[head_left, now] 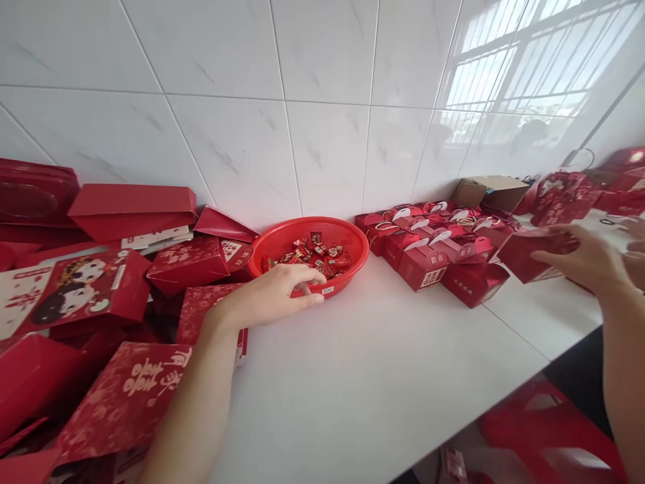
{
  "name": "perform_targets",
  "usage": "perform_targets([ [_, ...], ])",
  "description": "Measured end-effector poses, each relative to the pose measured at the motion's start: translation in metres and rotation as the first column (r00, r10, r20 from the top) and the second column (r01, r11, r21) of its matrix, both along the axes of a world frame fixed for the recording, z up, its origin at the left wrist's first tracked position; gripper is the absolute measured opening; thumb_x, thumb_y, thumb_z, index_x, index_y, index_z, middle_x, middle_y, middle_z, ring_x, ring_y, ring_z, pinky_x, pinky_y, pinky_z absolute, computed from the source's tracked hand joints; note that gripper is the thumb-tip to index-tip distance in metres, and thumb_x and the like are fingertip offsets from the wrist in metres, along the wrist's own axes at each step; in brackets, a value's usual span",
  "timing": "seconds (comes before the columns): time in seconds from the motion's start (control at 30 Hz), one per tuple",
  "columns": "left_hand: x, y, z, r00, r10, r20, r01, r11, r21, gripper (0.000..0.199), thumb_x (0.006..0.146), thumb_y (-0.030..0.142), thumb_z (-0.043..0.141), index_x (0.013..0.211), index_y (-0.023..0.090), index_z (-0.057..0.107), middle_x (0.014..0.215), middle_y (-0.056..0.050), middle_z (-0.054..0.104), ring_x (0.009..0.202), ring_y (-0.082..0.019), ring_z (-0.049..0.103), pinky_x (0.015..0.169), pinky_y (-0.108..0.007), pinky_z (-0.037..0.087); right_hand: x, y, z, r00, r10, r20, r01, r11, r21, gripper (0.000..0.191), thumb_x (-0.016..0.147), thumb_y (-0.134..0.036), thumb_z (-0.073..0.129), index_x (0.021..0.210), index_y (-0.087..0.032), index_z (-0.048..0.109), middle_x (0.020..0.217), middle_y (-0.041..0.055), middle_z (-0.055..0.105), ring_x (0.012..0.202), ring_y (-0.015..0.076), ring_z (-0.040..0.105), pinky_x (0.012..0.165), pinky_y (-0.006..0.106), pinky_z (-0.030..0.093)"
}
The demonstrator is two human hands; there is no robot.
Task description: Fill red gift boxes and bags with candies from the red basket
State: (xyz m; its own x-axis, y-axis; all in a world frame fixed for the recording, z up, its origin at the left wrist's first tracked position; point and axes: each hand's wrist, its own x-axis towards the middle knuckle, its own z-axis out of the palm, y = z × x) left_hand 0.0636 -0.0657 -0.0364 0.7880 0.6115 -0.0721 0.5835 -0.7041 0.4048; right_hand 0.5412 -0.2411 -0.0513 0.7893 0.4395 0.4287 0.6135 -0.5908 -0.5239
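Observation:
My left hand (285, 290) is over the near left rim of a red plastic basket (353, 265), thumb and fingers apart and nothing visible between them. Small red wrapped packets (340, 261) lie inside the basket. On the right, my right hand (579, 254) has its thumb and fingers around the edge of a red box (527, 255), beside rows of small red gift boxes (420, 265) with handles.
Larger red boxes (125, 383) are heaped on the left. A cardboard box (491, 191) stands against the tiled wall at the back right, with red bags (564, 195) beyond. Another person's hand (635, 245) shows at the right edge. Red bags (549, 423) lie below the table edge.

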Motion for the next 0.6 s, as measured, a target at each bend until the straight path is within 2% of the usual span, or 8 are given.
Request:
perform_targets([
  [0.07,0.001,0.0,-0.001,1.0,-0.011,-0.018,0.011,1.0,-0.01,0.046,0.093,0.056,0.05,0.127,0.027,0.064,0.13,-0.002,0.067,0.116,-0.024,0.063,0.095,-0.03,0.05,0.015,0.007,-0.016,0.979,0.079,-0.186,-0.076,0.997,0.022,0.035,0.057,-0.015,0.079,0.089,-0.019,0.065,0.078,0.0046,0.063,0.078,0.0239,0.06,0.078,0.04,0.047],
  [0.13,0.003,-0.001,-0.002,0.999,-0.01,-0.035,0.009,1.0,-0.022,0.047,0.093,0.055,0.05,0.128,0.027,0.064,0.132,-0.002,0.067,0.116,-0.024,0.063,0.096,-0.03,0.049,0.021,0.013,-0.033,0.944,0.168,-0.282,-0.161,0.986,0.05,0.031,0.058,-0.015,0.078,0.085,-0.018,0.065,0.071,0.0023,0.061,0.073,0.022,0.057,0.073,0.038,0.045],
  [0.2,0.004,-0.001,-0.002,0.999,-0.007,-0.049,0.005,1.0,-0.03,0.048,0.093,0.056,0.05,0.13,0.027,0.063,0.133,-0.002,0.066,0.116,-0.024,0.063,0.095,-0.03,0.05,0.022,0.018,-0.047,0.903,0.256,-0.344,-0.233,0.966,0.108,0.026,0.06,-0.017,0.077,0.083,-0.018,0.065,0.072,0.0029,0.06,0.073,0.0215,0.056,0.071,0.037,0.043],
  [0.27,0.005,-0.001,-0.003,0.998,-0.002,-0.055,0.0,0.999,-0.037,0.048,0.093,0.055,0.05,0.13,0.027,0.063,0.134,-0.003,0.066,0.116,-0.024,0.063,0.094,-0.03,0.05,0.02,0.023,-0.056,0.87,0.307,-0.387,-0.248,0.949,0.197,0.022,0.063,-0.021,0.075,0.083,-0.018,0.066,0.079,0.0059,0.063,0.078,0.0224,0.057,0.071,0.036,0.043],
  [0.33,0.005,-0.001,-0.003,0.998,0.0,-0.059,-0.002,0.999,-0.046,0.049,0.093,0.055,0.05,0.131,0.027,0.063,0.135,-0.003,0.065,0.117,-0.025,0.063,0.095,-0.03,0.05,0.017,0.027,-0.06,0.864,0.307,-0.399,-0.211,0.94,0.267,0.019,0.067,-0.026,0.074,0.083,-0.019,0.066,0.088,0.0089,0.067,0.086,0.0239,0.059,0.076,0.036,0.044],
  [0.43,0.005,-0.001,-0.003,0.998,-0.008,-0.061,0.004,0.998,-0.055,0.05,0.093,0.055,0.05,0.132,0.026,0.063,0.135,-0.005,0.065,0.117,-0.025,0.062,0.096,-0.031,0.05,0.015,0.03,-0.061,0.88,0.277,-0.385,-0.163,0.939,0.302,0.016,0.072,-0.031,0.07,0.083,-0.021,0.065,0.095,0.0098,0.067,0.093,0.0244,0.059,0.081,0.036,0.044],
  [0.53,0.006,-0.002,-0.003,0.998,-0.018,-0.064,0.014,0.998,-0.066,0.047,0.093,0.051,0.051,0.131,0.026,0.063,0.133,-0.004,0.066,0.115,-0.024,0.063,0.094,-0.03,0.049,0.018,0.035,-0.061,0.909,0.204,-0.363,-0.097,0.951,0.294,0.018,0.071,-0.031,0.07,0.084,-0.021,0.063,0.09,0.0089,0.064,0.087,0.0249,0.057,0.082,0.041,0.043],
  [0.6,0.007,-0.003,-0.003,0.997,-0.026,-0.068,0.02,0.997,-0.077,0.045,0.092,0.048,0.053,0.129,0.025,0.064,0.132,-0.004,0.066,0.113,-0.024,0.063,0.092,-0.028,0.049,0.021,0.041,-0.063,0.965,0.117,-0.233,-0.05,0.96,0.276,0.022,0.067,-0.032,0.075,0.081,-0.022,0.062,0.086,0.0091,0.063,0.083,0.0261,0.056,0.08,0.044,0.044],
])
